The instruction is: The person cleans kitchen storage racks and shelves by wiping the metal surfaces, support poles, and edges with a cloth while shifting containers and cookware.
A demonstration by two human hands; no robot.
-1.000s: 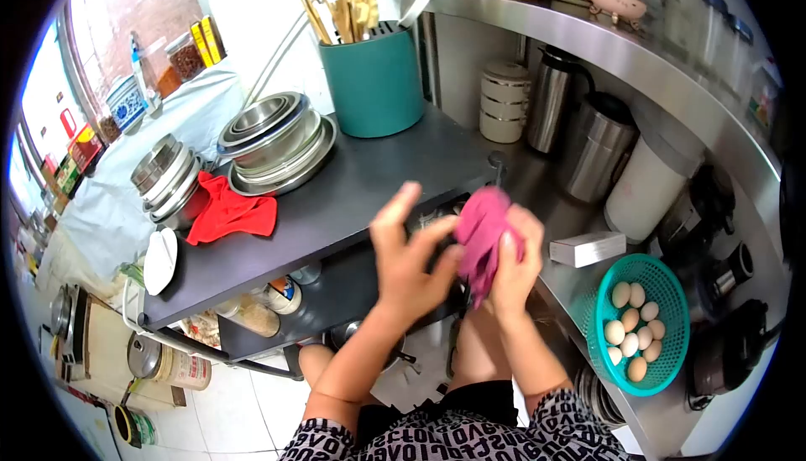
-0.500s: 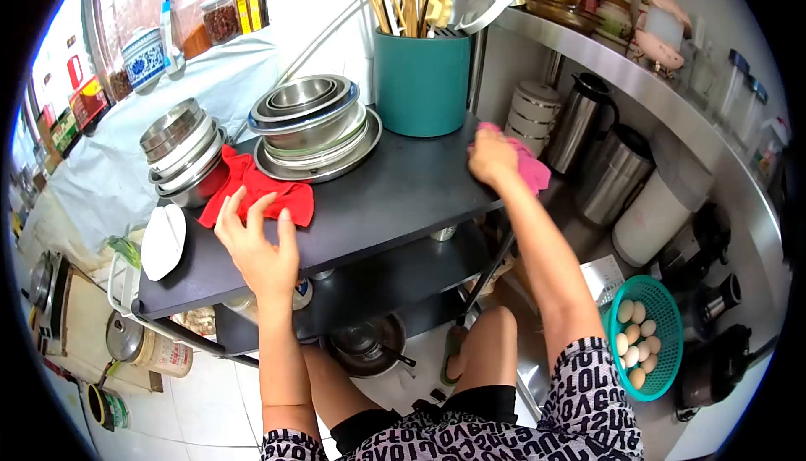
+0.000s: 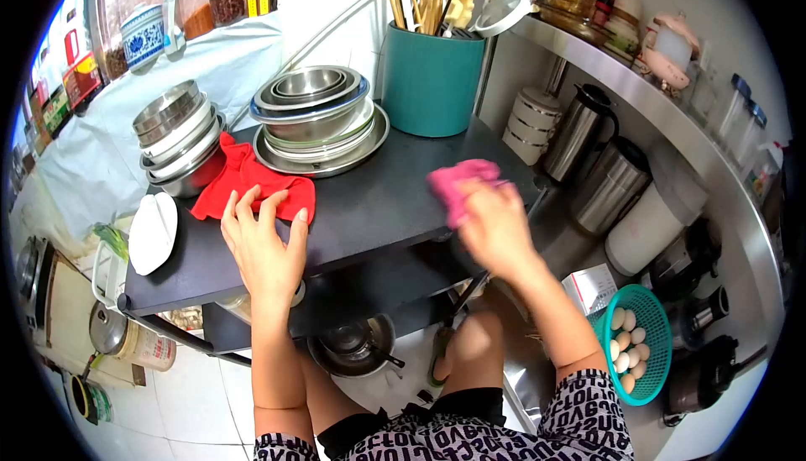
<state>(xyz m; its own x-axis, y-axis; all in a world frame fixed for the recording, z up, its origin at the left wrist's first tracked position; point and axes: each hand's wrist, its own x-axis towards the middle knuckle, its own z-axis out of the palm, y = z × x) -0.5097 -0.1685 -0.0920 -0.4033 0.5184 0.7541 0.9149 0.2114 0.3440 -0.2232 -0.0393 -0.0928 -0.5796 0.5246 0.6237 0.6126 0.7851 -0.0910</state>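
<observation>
A pink cloth (image 3: 457, 188) is bunched under my right hand (image 3: 495, 222), whose fingers press it near the right front edge of the black tabletop (image 3: 378, 209). My left hand (image 3: 267, 247) has its fingers spread at the front edge, just before a red cloth (image 3: 252, 182) spread on the top; nothing is held in it. Behind the red cloth stand stacked steel bowls and plates (image 3: 323, 129). A second bowl stack (image 3: 180, 142) is to its left. A white dish (image 3: 154, 234) lies at the left end. The teal utensil holder (image 3: 432, 83) stands at the back.
Steel flasks (image 3: 579, 133) and a layered container (image 3: 533, 123) stand at the right beneath a metal shelf (image 3: 663, 112). A teal basket (image 3: 651, 318) holds several eggs. A pan (image 3: 353, 343) is below the table. Jars and a blue-and-white pot (image 3: 143, 39) line the back left.
My right hand has moved left and toward the front edge with the pink cloth. My left hand stays spread in nearly the same place. The view has shifted slightly.
</observation>
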